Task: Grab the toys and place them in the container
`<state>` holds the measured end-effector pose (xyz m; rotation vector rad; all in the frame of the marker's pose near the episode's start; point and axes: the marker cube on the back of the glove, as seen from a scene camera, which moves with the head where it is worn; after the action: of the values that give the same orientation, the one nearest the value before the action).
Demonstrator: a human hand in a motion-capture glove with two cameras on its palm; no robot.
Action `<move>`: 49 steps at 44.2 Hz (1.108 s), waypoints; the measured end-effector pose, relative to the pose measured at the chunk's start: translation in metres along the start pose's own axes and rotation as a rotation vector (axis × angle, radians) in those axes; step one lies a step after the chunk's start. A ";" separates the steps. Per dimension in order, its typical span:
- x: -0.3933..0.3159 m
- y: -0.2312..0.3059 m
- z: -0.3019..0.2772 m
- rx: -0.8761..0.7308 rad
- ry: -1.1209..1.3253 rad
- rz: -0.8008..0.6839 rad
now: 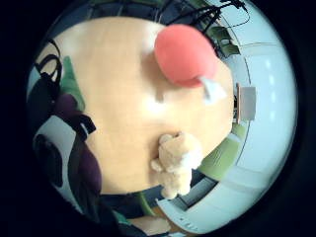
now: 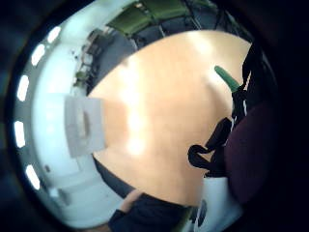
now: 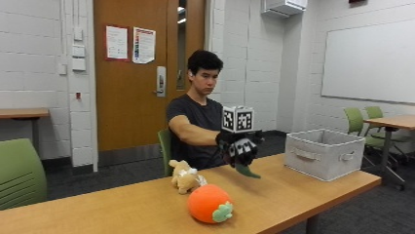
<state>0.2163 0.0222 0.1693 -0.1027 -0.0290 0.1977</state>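
My gloved right hand (image 3: 238, 148) hangs above the middle of the wooden table (image 3: 292, 195) and grips a dark purple toy (image 2: 251, 150) whose green tip (image 3: 247, 170) pokes out below the fingers. The same green tip (image 2: 227, 79) shows beside the palm straps. An orange round plush (image 3: 209, 204) with a green leaf lies near the table's front edge. A tan plush animal (image 3: 185, 178) sits just behind it. Both also appear under the palm, as the orange plush (image 1: 185, 54) and the tan plush (image 1: 177, 160). The grey fabric container (image 3: 323, 153) stands on the table's right end, apart from the hand.
A green chair (image 3: 19, 170) stands at the left. More green chairs (image 3: 363, 122) and a second table (image 3: 395, 121) are at the far right. The person sits behind the table, in front of a wooden door (image 3: 136, 73).
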 end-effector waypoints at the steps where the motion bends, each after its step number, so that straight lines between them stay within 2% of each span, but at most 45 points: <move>1: -0.004 -0.001 -0.014 0.015 0.002 -0.001; 6: -0.045 -0.005 -0.096 0.130 0.008 -0.043; 11: -0.121 0.000 -0.172 0.238 -0.006 -0.146; 18: -0.241 0.017 -0.214 0.300 -0.021 -0.305; 28: -0.403 0.054 -0.217 0.295 -0.072 -0.610; 32: -0.447 0.053 -0.205 0.295 -0.049 -0.680; 37: -0.438 0.015 -0.189 0.247 -0.156 -0.791; 40: -0.438 0.009 -0.177 0.267 -0.124 -0.880; 45: -0.437 -0.006 -0.158 0.291 0.017 -0.781; 49: -0.446 -0.002 -0.152 0.220 -0.048 -0.743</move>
<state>-0.2146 -0.0828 0.0100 0.1353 -0.0909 -0.5392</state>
